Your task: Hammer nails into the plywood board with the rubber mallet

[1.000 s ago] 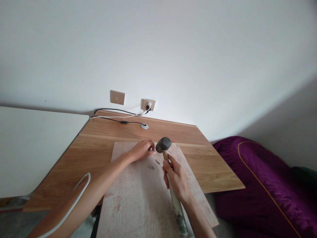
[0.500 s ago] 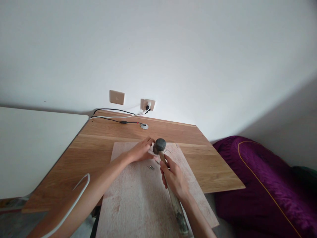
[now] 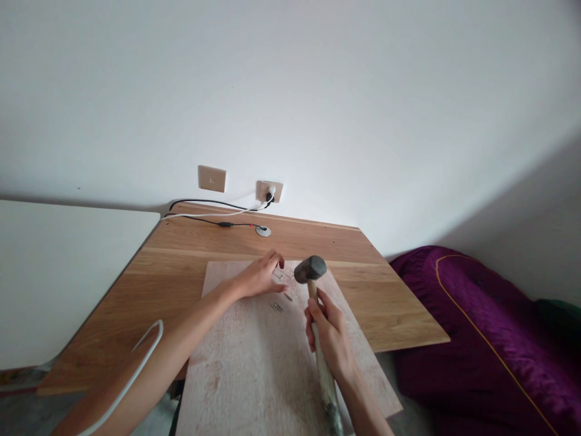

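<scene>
Mallet with a dark grey cylindrical head and pale, worn wooden handle [image 3: 310, 270]: in right hand [image 3: 327, 327], fingers wrapped round handle, head raised just beyond them, hiding part of what lies behind. Left hand [image 3: 261, 278]: thumb and fingertips spread apart, curved around thin, bent metal pieces [image 3: 279, 277]. Short silvery metal pieces [image 3: 276, 307] lie nearer the wearer, just beside that hand. Under both hands, whitish rectangular wooden board [image 3: 245, 363], on brown wood-grain counter [image 3: 385, 297]. White cord [image 3: 136, 375] crosses left forearm. Beyond hands: black cable [image 3: 200, 200], round silver grommet [image 3: 263, 231], beige wall socket [image 3: 278, 192] holding white and black plugs. Left of hands, white panel [image 3: 68, 278]; right, purple fabric [image 3: 454, 315].
</scene>
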`<state>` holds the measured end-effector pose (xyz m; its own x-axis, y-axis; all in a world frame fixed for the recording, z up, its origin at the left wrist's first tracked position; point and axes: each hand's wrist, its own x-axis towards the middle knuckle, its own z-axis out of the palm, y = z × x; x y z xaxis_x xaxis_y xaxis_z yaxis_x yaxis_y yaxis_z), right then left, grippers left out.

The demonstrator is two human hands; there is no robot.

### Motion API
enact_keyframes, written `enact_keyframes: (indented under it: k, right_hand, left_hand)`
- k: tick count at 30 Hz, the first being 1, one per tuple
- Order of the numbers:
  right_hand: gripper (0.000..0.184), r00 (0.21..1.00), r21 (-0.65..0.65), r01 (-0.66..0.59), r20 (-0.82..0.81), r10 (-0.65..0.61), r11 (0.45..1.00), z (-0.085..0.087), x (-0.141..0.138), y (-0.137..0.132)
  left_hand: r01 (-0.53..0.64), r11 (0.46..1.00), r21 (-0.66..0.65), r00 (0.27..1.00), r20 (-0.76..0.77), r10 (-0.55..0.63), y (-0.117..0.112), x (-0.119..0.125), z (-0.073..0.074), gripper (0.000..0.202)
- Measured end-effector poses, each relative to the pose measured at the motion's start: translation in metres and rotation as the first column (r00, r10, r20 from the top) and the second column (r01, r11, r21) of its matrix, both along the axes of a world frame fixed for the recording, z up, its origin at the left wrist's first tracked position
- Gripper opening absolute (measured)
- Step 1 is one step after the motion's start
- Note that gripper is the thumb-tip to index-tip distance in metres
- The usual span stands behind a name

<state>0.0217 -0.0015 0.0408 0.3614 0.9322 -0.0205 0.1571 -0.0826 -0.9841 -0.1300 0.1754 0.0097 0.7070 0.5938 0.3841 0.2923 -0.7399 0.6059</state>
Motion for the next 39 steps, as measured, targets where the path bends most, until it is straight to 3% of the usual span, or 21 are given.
enact_keyframes:
  k: [5,8,13,16,20,24,27,34,39]
  right_hand:
    - [0.04,0.999,-0.074,0.051,0.017,-0.05,0.996,-0.026,0.013,-0.017]
    - [0.041,0.998,-0.078,0.053,0.044,-0.05,0.996,-0.035,0.016,-0.018]
    - [0.044,0.998,-0.06,0.049,0.03,-0.048,0.997,-0.034,0.014,-0.016]
    - [0.045,0.999,-0.061,0.044,0.013,-0.043,0.997,-0.032,0.014,-0.016]
    - [0.045,1.0,-0.067,0.027,0.01,-0.026,0.997,-0.033,0.014,-0.017]
    - [0.045,0.999,-0.085,0.035,0.014,-0.034,0.996,-0.034,0.014,-0.017]
    - [0.039,1.0,-0.078,0.024,0.005,-0.024,0.997,-0.028,0.014,-0.017]
    - [0.041,0.997,-0.054,0.075,-0.011,-0.075,0.996,-0.002,0.02,-0.024]
    - [0.042,0.998,-0.111,0.053,0.028,-0.05,0.992,-0.01,0.023,-0.032]
  left_hand:
    - [0.139,0.971,0.195,0.99,-0.012,-0.14,-0.015,0.003,0.007,0.013]
    - [0.233,0.938,0.256,0.972,-0.034,-0.233,-0.018,0.004,0.005,0.009]
    - [0.303,0.921,0.244,0.952,-0.026,-0.306,-0.016,0.006,0.002,0.013]
    - [0.25,0.949,0.194,0.966,0.014,-0.258,-0.013,0.004,0.005,0.012]
    - [0.071,0.997,0.038,0.99,0.121,-0.075,0.001,-0.013,0.01,0.012]
    - [-0.079,0.994,-0.07,0.984,0.152,0.089,0.011,-0.037,0.006,0.018]
    - [-0.075,0.996,-0.056,0.989,0.127,0.082,0.01,-0.045,0.0,0.027]
    - [-0.035,0.997,-0.066,0.995,0.094,0.042,0.006,-0.041,-0.004,0.022]
    - [-0.055,0.993,-0.102,0.991,0.117,0.067,0.006,-0.04,-0.006,0.01]
